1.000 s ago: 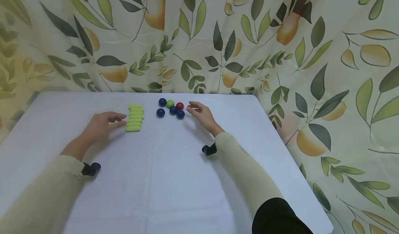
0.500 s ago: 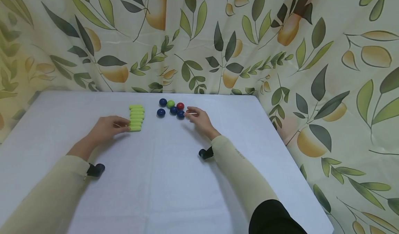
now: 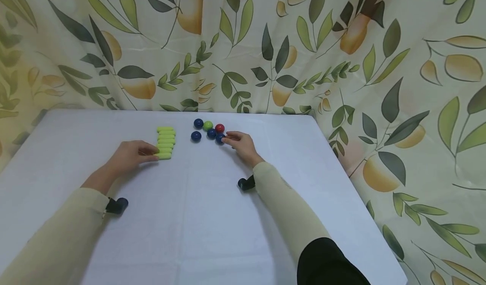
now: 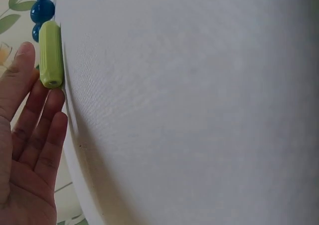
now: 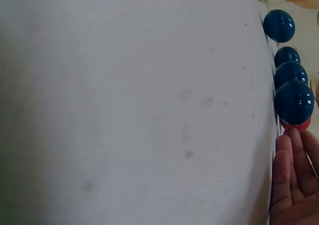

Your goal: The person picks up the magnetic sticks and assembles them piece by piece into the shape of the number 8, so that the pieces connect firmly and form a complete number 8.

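In the head view, my left hand [image 3: 130,158] is at the left ends of a column of light-green ribbed sticks [image 3: 166,141]. Its thumb and fingers reach around the end of the nearest stick [image 4: 51,55], fairly straight in the left wrist view; whether they touch it is hard to tell. My right hand [image 3: 244,147] has its fingertips against or just beside the nearest dark-blue ball [image 3: 220,139], fingers extended. That ball is in a cluster with other blue balls [image 3: 195,136], a green ball [image 3: 207,125] and a red ball [image 3: 220,128].
All these lie near the far edge of a white-covered table [image 3: 212,217]. Behind it hangs a curtain [image 3: 235,57] printed with leaves and fruit. A small gap of table separates the sticks from the balls.
My left hand has moved right to the ends of the sticks. My right hand has come slightly left and nearer to me, to the nearest blue ball. Sticks and balls keep their places.
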A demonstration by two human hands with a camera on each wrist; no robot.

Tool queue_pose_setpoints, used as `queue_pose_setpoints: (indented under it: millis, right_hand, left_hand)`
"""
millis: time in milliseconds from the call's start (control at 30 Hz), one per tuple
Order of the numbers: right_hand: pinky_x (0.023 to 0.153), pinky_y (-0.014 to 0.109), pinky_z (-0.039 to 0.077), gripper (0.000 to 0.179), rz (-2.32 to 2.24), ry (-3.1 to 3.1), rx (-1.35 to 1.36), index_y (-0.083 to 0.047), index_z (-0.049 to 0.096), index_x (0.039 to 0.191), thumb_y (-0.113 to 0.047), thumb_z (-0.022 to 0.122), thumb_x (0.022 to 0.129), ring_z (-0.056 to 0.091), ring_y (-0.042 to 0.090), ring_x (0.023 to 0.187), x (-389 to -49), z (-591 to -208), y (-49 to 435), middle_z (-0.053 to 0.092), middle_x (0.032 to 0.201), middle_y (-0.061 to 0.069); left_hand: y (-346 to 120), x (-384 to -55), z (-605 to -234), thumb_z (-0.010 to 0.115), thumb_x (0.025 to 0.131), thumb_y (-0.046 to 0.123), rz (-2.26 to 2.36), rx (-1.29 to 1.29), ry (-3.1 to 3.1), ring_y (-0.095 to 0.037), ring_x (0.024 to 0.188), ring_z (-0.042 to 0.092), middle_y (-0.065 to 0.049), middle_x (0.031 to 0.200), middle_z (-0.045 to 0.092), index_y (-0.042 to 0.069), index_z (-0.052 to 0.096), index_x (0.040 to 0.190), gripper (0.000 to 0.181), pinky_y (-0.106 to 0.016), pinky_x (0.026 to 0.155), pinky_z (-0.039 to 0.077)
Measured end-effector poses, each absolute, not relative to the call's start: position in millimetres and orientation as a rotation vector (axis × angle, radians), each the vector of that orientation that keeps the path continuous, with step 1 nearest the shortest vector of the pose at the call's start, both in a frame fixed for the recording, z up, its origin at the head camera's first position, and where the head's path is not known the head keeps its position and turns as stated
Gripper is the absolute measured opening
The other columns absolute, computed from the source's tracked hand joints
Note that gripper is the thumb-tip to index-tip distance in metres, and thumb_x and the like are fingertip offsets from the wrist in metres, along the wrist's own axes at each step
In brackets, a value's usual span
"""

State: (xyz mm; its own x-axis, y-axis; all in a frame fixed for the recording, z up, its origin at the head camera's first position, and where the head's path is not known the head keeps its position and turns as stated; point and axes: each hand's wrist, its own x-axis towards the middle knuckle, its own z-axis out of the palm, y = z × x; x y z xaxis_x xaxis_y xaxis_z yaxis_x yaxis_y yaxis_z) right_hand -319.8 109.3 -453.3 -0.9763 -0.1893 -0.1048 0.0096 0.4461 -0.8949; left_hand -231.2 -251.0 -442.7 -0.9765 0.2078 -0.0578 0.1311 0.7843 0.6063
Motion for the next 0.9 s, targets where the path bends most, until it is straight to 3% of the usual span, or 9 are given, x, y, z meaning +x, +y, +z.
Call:
queue_pose_setpoints:
  millis: [200, 533, 900]
  right_hand:
    - [0.082, 0.028, 0.053, 0.047, -1.442, 2.548, -0.148, -0.012, 0.065, 0.128, -0.033, 0.076, 0.087, 0.062, 0.016, 0.098, -324, -448, 106, 0.07, 0.115, 0.003]
    - [0.086, 0.029, 0.047, 0.047, -1.374, 2.604, -0.105, -0.012, 0.068, 0.125, -0.035, 0.078, 0.085, 0.058, 0.019, 0.104, -323, -447, 98, 0.068, 0.115, 0.006]
    - [0.092, 0.034, 0.049, 0.044, -1.422, 2.636, -0.115, -0.011, 0.068, 0.123, -0.033, 0.077, 0.086, 0.06, 0.02, 0.103, -323, -455, 96, 0.068, 0.112, 0.006]
  left_hand:
    - [-251, -232, -444, 0.077, 0.086, 0.023, 0.952, 0.29, 2.868, -0.029, 0.104, 0.063, -0.013, 0.112, 0.07, 0.006, 0.071, 0.116, 0.036, -0.049, 0.094, 0.049]
    - [-249, -234, -444, 0.078, 0.085, 0.019, 0.957, 0.299, 2.857, -0.027, 0.101, 0.062, -0.013, 0.112, 0.07, 0.005, 0.071, 0.115, 0.034, -0.048, 0.093, 0.049]
    - [-250, -234, -447, 0.077, 0.086, 0.019, 0.931, 0.25, 2.835, -0.029, 0.104, 0.061, -0.013, 0.11, 0.069, 0.006, 0.071, 0.116, 0.034, -0.05, 0.094, 0.049]
